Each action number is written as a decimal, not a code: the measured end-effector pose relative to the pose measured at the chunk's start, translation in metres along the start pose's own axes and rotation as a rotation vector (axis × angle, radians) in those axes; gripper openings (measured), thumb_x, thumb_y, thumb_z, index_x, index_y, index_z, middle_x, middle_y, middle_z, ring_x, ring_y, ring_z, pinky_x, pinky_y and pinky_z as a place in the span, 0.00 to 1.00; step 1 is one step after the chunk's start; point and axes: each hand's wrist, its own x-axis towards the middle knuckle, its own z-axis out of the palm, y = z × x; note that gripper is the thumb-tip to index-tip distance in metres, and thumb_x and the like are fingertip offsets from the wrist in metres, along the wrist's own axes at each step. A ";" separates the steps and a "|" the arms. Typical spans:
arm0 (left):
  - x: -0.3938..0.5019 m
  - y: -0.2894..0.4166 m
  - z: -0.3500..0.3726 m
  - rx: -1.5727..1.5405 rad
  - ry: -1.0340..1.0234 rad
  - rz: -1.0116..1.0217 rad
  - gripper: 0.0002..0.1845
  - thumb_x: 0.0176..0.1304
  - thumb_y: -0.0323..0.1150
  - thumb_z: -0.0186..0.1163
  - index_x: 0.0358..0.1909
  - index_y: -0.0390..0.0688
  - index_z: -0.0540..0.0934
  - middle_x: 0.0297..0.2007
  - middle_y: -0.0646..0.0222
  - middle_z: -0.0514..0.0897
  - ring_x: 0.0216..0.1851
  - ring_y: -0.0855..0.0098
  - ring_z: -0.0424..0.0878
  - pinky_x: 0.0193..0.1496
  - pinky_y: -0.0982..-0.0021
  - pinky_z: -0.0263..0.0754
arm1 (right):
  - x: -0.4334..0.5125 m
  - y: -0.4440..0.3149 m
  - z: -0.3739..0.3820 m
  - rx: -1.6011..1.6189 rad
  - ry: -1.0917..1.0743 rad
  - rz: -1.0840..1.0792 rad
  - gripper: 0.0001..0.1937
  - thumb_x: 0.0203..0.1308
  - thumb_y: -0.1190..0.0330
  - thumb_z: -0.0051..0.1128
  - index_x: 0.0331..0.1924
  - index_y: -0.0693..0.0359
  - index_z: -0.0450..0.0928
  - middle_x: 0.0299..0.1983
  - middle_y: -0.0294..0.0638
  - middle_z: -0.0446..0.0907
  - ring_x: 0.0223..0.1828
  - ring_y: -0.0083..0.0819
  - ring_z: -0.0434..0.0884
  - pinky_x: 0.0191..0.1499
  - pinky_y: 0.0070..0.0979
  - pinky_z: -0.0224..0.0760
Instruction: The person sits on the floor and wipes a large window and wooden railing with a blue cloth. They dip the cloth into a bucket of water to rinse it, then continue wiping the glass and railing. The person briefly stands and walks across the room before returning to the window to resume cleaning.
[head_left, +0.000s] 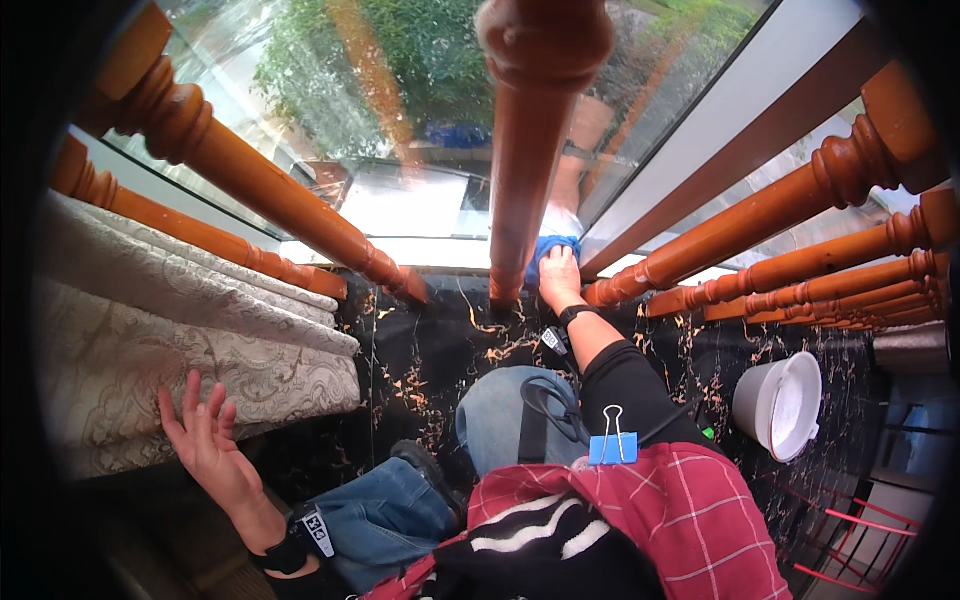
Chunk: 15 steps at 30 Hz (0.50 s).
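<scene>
My right hand (560, 277) presses on a blue cloth (534, 259) at the foot of the window pane (450, 97), just right of the central turned wooden baluster (521, 172). Its fingers lie over the cloth, partly covering it. My left hand (206, 442) is raised at the left with its fingers apart and nothing in it, in front of the patterned curtain (285, 367). A white bucket (750, 397) stands on the floor at the right; whitish contents show inside it.
Turned wooden balusters (277, 210) flank both sides of the window corner. Black marbled flooring (412, 360) lies below them. A red wire rack (862, 517) is at the lower right. A cable (555, 405) with a blue binder clip (613, 448) hangs by my chest.
</scene>
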 end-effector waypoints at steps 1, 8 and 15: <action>-0.001 0.001 0.000 -0.007 0.017 0.005 0.31 0.65 0.27 0.49 0.69 0.39 0.51 0.60 0.53 0.70 0.49 0.68 0.77 0.47 0.74 0.73 | 0.003 0.001 -0.004 0.000 0.041 -0.018 0.08 0.46 0.73 0.55 0.32 0.62 0.80 0.42 0.47 0.72 0.48 0.45 0.69 0.52 0.32 0.68; -0.001 -0.005 0.009 -0.080 -0.168 -0.062 0.26 0.65 0.28 0.52 0.64 0.36 0.61 0.58 0.56 0.71 0.51 0.70 0.74 0.48 0.75 0.72 | 0.031 -0.002 -0.095 0.389 0.071 0.157 0.07 0.45 0.75 0.51 0.31 0.66 0.74 0.37 0.55 0.74 0.44 0.54 0.75 0.47 0.43 0.71; 0.015 -0.024 0.033 -0.034 -0.534 -0.153 0.33 0.61 0.31 0.57 0.68 0.40 0.58 0.55 0.56 0.75 0.49 0.70 0.76 0.47 0.75 0.72 | 0.051 -0.020 -0.318 0.391 0.926 -0.138 0.16 0.48 0.74 0.55 0.44 0.66 0.75 0.38 0.55 0.74 0.41 0.57 0.73 0.47 0.45 0.68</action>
